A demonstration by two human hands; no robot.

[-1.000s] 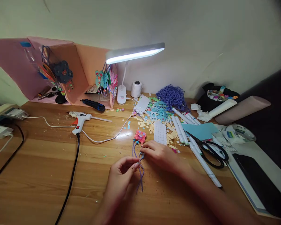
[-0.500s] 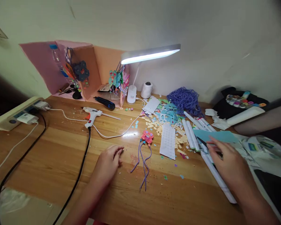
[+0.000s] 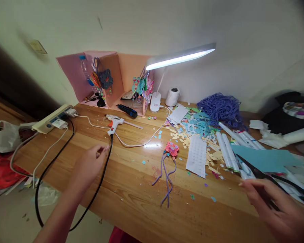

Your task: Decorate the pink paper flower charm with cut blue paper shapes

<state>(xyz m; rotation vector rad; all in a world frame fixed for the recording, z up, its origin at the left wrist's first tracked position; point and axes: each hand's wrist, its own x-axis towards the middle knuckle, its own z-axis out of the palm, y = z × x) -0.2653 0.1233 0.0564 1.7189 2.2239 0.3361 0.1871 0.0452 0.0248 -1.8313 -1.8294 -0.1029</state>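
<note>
My left hand (image 3: 90,165) hovers over the left of the table with loosely curled fingers and a gap between them. It holds nothing visible, and its fingertips are close to the black cable of the white hot glue gun (image 3: 114,125). At the right edge, my right hand (image 3: 273,206) is closed on black-handled scissors (image 3: 259,173); their blades point up and left over the markers. Part of the handles is hidden by the fingers. Between the hands lies a pink-red flower-shaped charm (image 3: 171,149) with small stars and purple strings.
Paper scraps (image 3: 199,123), a purple yarn heap (image 3: 219,109), a white sticker sheet (image 3: 196,156), markers (image 3: 226,152) and blue paper (image 3: 268,158) crowd the right. Behind are a lit lamp (image 3: 182,55), a utility knife (image 3: 126,110) and a pink box (image 3: 131,74). A power strip (image 3: 53,118) sits left.
My left hand has moved left, away from the charm and toward the glue gun cable. My right hand has drawn back toward me, and the scissors now show clearly. The view has turned left.
</note>
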